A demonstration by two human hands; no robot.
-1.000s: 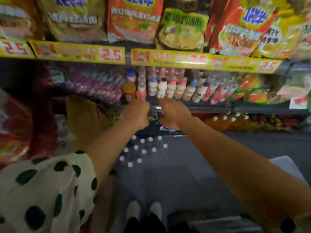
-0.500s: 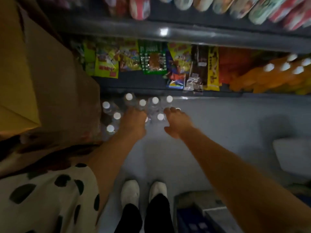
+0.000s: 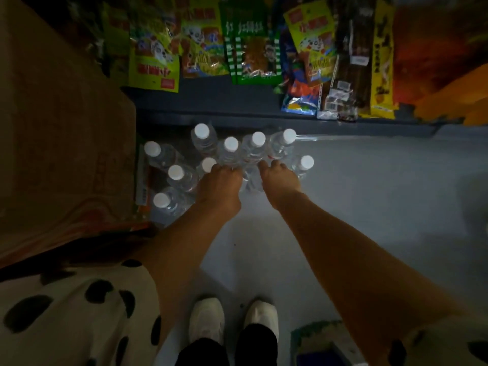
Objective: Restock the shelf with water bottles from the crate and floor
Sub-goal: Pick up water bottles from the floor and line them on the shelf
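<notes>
fingers of left hand and right hand: reaching down among water bottles on floor; tips hidden, grip cannot be told. cardboard box beside.

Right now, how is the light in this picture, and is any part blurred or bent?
Head view: dim overall, corners darkest; the white bottle caps glare; the bottle bodies are faint; the shelf edge curves from the wide lens; the fingers of both hands are hard to see.
</notes>
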